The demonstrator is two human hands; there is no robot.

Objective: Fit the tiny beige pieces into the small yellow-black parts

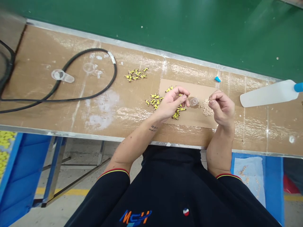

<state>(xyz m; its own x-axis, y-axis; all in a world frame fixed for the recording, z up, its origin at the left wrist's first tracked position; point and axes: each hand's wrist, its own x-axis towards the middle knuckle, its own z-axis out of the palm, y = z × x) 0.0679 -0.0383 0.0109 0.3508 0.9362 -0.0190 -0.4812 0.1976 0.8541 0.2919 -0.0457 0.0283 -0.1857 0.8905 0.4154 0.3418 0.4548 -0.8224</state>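
Observation:
My left hand (171,104) holds a small clear plastic dome (194,101) between its fingertips, above a brown cardboard sheet (189,119). My right hand (221,107) is pinched at the fingertips, just over a heap of tiny tan parts (207,107). Whether those fingers hold a piece is too small to tell. Small yellow metal parts lie in a loose pile (154,101) at the sheet's left edge, and more (177,113) sit under my left hand. A separate yellow cluster (136,74) lies farther back on the bench.
A black cable (71,99) loops across the taped cardboard bench top (104,116), near clear plastic pieces (62,75). A blue wedge (217,79) and a white blue-handled scraper (267,93) lie right. Blue bins (14,176) (251,176) sit below the bench edge; a green panel (151,25) runs behind.

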